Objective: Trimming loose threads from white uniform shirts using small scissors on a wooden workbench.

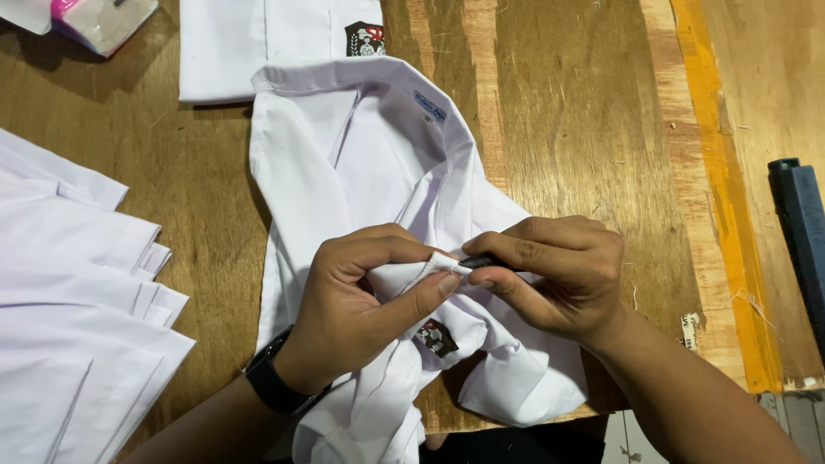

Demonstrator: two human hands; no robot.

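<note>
A white shirt (344, 163) with a collar and a small dark sewn badge (436, 337) lies on the wooden table (567, 129). My left hand (361, 301), with a black band at the wrist, pinches a bunched fold of the shirt's cloth between thumb and fingers. My right hand (554, 275) meets it from the right and grips a small dark tool (481, 261) whose tip touches the pinched fold. What kind of tool it is stays hidden inside the fingers.
A stack of white shirts (77, 292) fans out at the left edge. Another folded white shirt with a badge (258, 43) lies at the top. A dark bar (803, 232) stands at the right past an orange stripe (722, 189). A plastic bag (94, 21) sits top left.
</note>
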